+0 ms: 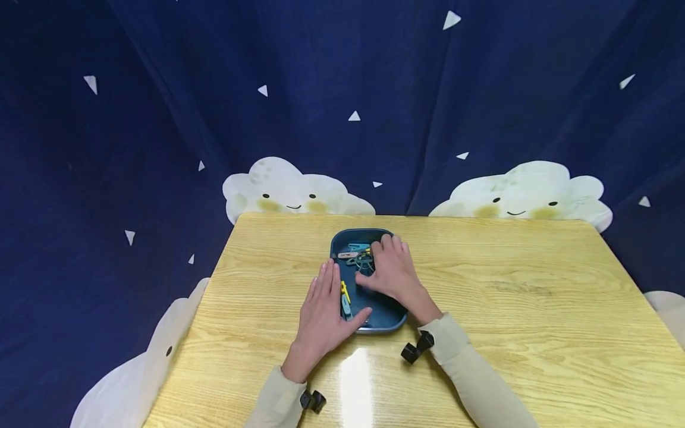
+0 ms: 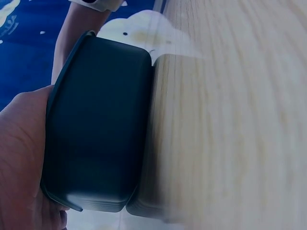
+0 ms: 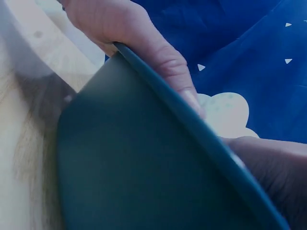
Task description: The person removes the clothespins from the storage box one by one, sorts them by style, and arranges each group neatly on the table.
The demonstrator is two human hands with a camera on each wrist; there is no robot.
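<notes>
A dark teal plastic box (image 1: 377, 318) stands on the table, holding several small clips that look like clothespins. A light blue clothespin (image 1: 357, 246), a pale pink one (image 1: 348, 255) and a dark green wiry, round thing (image 1: 365, 261) lie at its far end. Along the left wall are a yellow clip (image 1: 345, 290) and a light blue clip (image 1: 346, 306). My left hand (image 1: 323, 315) rests on the left rim, fingers extended, thumb over the near part. My right hand (image 1: 395, 270) reaches over the right side, thumb apart from the bent fingers. What lies beneath those fingers is hidden.
The box stands on a light wooden table (image 1: 508, 285). Behind it hangs a dark blue curtain (image 1: 321, 59) with white clouds and triangles. Black wrist straps or cameras (image 1: 417, 348) sit at both sleeves.
</notes>
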